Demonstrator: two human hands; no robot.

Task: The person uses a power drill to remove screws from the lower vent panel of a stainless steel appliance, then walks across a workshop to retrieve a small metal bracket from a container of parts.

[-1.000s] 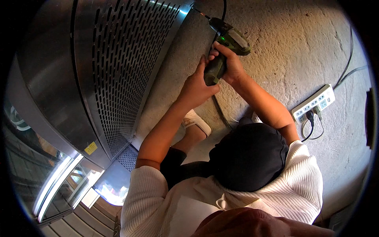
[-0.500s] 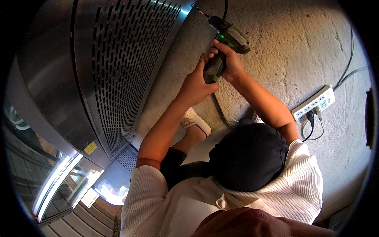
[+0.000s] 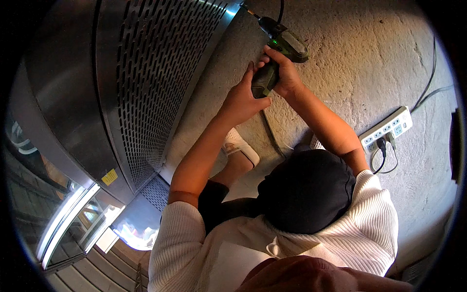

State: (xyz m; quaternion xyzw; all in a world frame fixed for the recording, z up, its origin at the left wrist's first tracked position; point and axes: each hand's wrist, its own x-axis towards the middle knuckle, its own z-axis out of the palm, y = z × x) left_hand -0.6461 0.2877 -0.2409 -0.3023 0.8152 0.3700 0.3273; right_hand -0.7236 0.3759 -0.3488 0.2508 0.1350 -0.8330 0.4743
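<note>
A dark olive cordless drill (image 3: 287, 45) with a long bit and small green lights points up and left toward the edge of a perforated metal panel (image 3: 155, 78); whether the tip touches is unclear. My right hand (image 3: 286, 75) grips its handle, thumb along the side. My left hand (image 3: 241, 97) is wrapped round the bottom of the handle, close to the panel. A black cable runs across the rough concrete floor (image 3: 350, 58) beneath the drill and my hands.
A white power strip (image 3: 384, 129) with plugged-in leads lies at right. My sandalled foot (image 3: 241, 148) and black-clad knee (image 3: 306, 192) are below my hands. At lower left stand the metal unit's lit glass section (image 3: 70, 219) and a slatted surface (image 3: 82, 275).
The view has shifted slightly. The drill and both hands sit a little higher in the picture, with the grip and the bit's direction much the same.
</note>
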